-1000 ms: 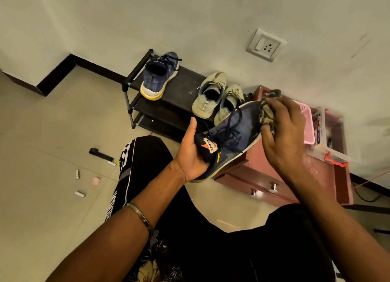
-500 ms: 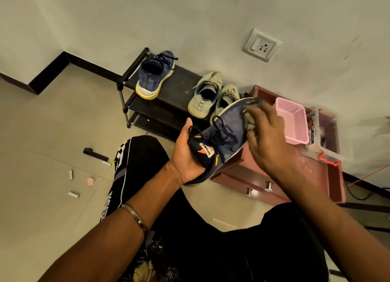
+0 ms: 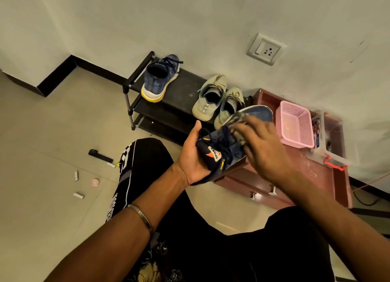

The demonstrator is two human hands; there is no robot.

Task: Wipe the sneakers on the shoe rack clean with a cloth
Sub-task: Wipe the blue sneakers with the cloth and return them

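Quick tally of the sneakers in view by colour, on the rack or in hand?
Blue: 2, one on the rack, one gripped at the heel by the left hand while the right hand works on it.
Beige: 2, side by side on the rack.
Total: 4

Shoe rack [image 3: 181,96], frame centre, against wall: 1 sneaker [image 3: 159,79] at its left end, 2 sneakers [image 3: 219,101] at its right end, all on the top shelf. Cabinet [image 3: 306,176] right of rack, carrying basket [image 3: 295,123]. Held sneaker [image 3: 238,138] in front of rack. Small items [image 3: 84,182] on floor, lower left.
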